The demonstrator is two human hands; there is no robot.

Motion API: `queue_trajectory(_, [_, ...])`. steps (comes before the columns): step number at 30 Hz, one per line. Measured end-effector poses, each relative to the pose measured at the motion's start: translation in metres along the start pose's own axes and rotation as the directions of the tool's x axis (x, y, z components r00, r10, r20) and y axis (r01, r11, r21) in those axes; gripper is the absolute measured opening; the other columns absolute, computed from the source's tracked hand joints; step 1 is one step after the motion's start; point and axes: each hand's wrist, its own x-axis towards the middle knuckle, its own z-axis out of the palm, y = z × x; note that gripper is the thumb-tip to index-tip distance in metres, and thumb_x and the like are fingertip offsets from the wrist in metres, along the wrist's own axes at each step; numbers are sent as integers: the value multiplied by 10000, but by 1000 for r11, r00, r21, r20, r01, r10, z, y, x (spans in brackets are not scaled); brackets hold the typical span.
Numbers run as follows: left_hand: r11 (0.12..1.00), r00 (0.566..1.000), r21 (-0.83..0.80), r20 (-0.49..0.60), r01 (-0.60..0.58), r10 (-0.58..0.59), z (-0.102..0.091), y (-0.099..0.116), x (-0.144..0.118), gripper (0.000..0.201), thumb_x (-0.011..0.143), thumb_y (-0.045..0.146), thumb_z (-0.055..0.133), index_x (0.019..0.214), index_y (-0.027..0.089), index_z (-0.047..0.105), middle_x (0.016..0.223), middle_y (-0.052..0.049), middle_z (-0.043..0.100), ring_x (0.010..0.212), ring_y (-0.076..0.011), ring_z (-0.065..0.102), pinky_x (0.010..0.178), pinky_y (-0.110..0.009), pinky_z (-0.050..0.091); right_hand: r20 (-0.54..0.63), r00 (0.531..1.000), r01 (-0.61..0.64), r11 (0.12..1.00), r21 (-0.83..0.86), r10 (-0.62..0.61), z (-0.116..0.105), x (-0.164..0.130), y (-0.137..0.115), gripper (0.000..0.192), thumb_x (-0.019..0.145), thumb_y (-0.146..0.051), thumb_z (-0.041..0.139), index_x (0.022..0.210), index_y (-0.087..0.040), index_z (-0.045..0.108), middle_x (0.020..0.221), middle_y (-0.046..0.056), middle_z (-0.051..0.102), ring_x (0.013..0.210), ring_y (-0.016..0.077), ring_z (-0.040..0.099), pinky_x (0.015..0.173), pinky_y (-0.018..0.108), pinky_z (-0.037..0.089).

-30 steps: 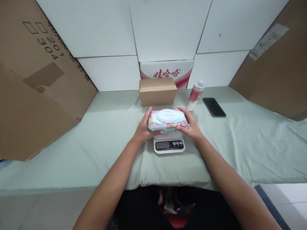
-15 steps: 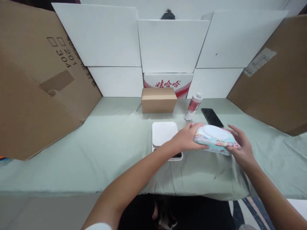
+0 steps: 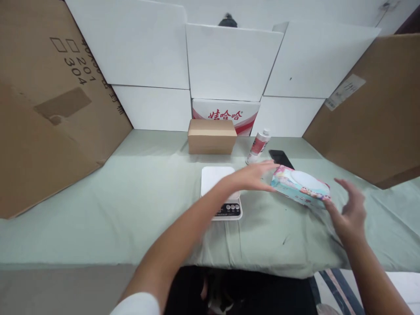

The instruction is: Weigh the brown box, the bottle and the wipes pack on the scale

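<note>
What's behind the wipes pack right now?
Behind the wipes pack lies a black phone, its near end covered by the pack. A small bottle stands further left. Whatever is under the pack is hidden.

Both forearms bare; white sleeve edge [image 3: 136,304] at left upper arm; dark clothing below.

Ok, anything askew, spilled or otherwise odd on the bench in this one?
Little. The wipes pack lies skewed on the green cloth, right of the scale, between the open left hand and right hand. The small bottle leans. No spill shows.
</note>
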Motion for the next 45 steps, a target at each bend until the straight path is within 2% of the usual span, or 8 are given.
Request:
queue_trajectory(3, [986, 926, -168, -369, 15, -77, -47, -24, -79, 526, 847, 482, 818, 1310, 253, 721, 1508, -106, 680, 1454, -312, 606, 1262, -508, 438, -273, 961, 68, 996, 62, -49, 41, 6, -62, 558, 836, -462, 832, 1377, -480, 693, 1398, 93, 681, 1391, 422, 613, 1268, 684, 422])
queue_trajectory(7, [913, 523, -406, -772, 32, -361, -80, -72, -145, 420, 737, 532, 867, 899, 175, 716, 948, -103, 820, 997, -253, 793, 926, -385, 608, -142, 959, -157, 874, 460, 247, 152, 36, -93, 590, 864, -460, 803, 1397, -325, 587, 1475, 126, 627, 1441, 331, 598, 1263, 641, 429])
queue_trajectory(10, [856, 394, -517, -786, 5, -477, -81, -99, -158, 407, 702, 515, 859, 825, 173, 674, 682, -6, 707, 665, -146, 711, 660, -263, 536, -160, 878, -324, 806, 494, 451, 232, 61, -68, 758, 731, -445, 839, 1387, -244, 516, 1466, 182, 598, 1426, 327, 591, 1244, 655, 409])
queue_trajectory(16, [770, 457, -638, -692, -23, -559, -85, -111, -157, 339, 710, 461, 832, 842, 183, 690, 574, 56, 560, 480, -74, 474, 487, -227, 379, -141, 903, -334, 868, 367, 406, 276, 74, -25, 477, 696, -360, 784, 1109, -201, 607, 1059, 68, 699, 1011, 255, 688, 1086, 563, 545])
queue_trajectory(22, [774, 480, -633, -673, 21, -563, -87, -115, -159, 348, 699, 482, 843, 793, 194, 671, 525, 90, 392, 445, -57, 294, 452, -235, 197, 144, 976, -213, 825, 523, 160, 248, 63, -74, 502, 722, -438, 916, 1095, -240, 645, 1081, 75, 739, 1007, 264, 726, 996, 493, 616])
queue_trajectory(29, [803, 502, -593, -675, 66, -540, -85, -121, -159, 377, 691, 520, 821, 667, 212, 605, 480, 102, 280, 456, -64, 199, 487, -263, 132, 564, 804, -245, 761, 601, -186, 239, 33, -133, 556, 734, -434, 952, 1171, -216, 686, 1096, 85, 780, 1010, 268, 765, 941, 434, 661])
queue_trajectory(38, [810, 524, -577, -659, 107, -539, -82, -117, -160, 378, 715, 518, 809, 659, 210, 597, 498, 100, 248, 464, -65, 176, 501, -267, 112, 589, 784, -229, 792, 566, -195, 241, 31, -134, 524, 819, -485, 875, 1205, -222, 637, 1164, 108, 766, 1081, 282, 758, 958, 435, 645])
queue_trajectory(45, [807, 528, -585, -661, 83, -533, -83, -118, -161, 370, 707, 493, 816, 664, 207, 585, 482, 114, 242, 443, -54, 163, 488, -260, 95, 479, 834, 6, 873, 488, -274, 238, 37, -129, 631, 793, -621, 837, 1241, -223, 638, 1169, 104, 743, 1012, 280, 702, 866, 413, 581])
